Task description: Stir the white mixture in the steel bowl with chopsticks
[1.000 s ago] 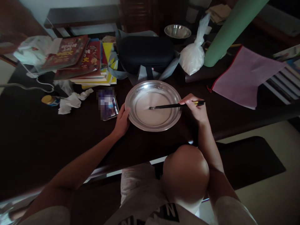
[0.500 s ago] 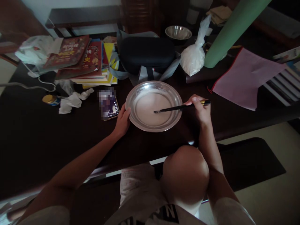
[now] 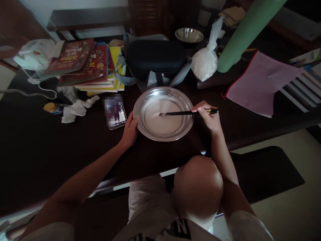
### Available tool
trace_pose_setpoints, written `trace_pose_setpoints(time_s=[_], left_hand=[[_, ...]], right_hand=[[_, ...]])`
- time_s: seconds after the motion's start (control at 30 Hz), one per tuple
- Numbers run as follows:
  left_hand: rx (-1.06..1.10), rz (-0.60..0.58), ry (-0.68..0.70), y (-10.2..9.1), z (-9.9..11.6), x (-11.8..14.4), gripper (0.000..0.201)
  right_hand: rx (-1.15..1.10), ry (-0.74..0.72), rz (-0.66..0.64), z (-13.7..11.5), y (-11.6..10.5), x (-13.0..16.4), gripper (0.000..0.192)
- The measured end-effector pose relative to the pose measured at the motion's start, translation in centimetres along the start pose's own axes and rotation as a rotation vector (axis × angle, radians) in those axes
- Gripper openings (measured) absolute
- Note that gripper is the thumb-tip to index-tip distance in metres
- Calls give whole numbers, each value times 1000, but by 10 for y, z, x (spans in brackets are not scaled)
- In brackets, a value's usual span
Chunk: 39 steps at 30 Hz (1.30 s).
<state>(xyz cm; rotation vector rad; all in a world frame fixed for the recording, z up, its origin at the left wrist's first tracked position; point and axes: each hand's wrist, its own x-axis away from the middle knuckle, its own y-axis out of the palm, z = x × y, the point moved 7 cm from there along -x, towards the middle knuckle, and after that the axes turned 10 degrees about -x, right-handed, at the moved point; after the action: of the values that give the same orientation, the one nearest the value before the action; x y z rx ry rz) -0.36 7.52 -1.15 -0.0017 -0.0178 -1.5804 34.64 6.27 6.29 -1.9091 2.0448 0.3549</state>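
A shiny metal basin (image 3: 187,129) sits on the dark table, holding a pale, milky liquid (image 3: 165,124). My left hand (image 3: 130,129) grips the basin's left rim, thumb on top and the other fingers at its outer side. In my right hand (image 3: 208,117), over the right rim, are black chopsticks (image 3: 178,113) with gold bands near the upper end. They lie almost level across the basin, their tips dipping into the liquid left of its middle. Just left of my left hand lies a phone (image 3: 116,112) with a lit screen.
Behind the basin are a black case (image 3: 156,55), a tied bag of white powder (image 3: 204,63) and a second metal bowl (image 3: 189,34). Stacked books (image 3: 75,57), crumpled tissue (image 3: 72,112) and a small jar (image 3: 52,107) lie left. A green column (image 3: 240,40) and pink pouch (image 3: 260,83) are right.
My right hand has moved left and slightly up, carrying the chopstick tips left through the liquid. My left hand still holds the basin's rim.
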Motion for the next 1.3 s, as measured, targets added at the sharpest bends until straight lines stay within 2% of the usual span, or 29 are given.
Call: trace_pose_setpoints(time_s=[0.13, 0.3, 0.47, 0.63, 0.8, 0.97, 1.13, 1.3], left_hand=[[-2, -16, 0, 1, 1, 1, 50], [11, -6, -5, 1, 1, 0, 52], [10, -9, 4, 1, 0, 0, 52], [-1, -9, 19, 0, 1, -1, 50], [-4, -21, 18, 1, 2, 0, 53], [-5, -5, 15, 0, 1, 0, 49], [-26, -24, 7, 1, 2, 0, 50], [-5, -8, -14, 0, 1, 0, 50]], right_hand=[[-42, 19, 84, 1, -7, 1, 41], [-18, 7, -28, -1, 4, 0, 40], [-15, 1, 100, 0, -8, 2, 43], [20, 7, -13, -2, 2, 0, 43], [-7, 6, 102, 0, -8, 1, 44], [7, 11, -19, -1, 3, 0, 42], [-27, 19, 95, -1, -6, 1, 43], [-3, 25, -5, -1, 3, 0, 41]])
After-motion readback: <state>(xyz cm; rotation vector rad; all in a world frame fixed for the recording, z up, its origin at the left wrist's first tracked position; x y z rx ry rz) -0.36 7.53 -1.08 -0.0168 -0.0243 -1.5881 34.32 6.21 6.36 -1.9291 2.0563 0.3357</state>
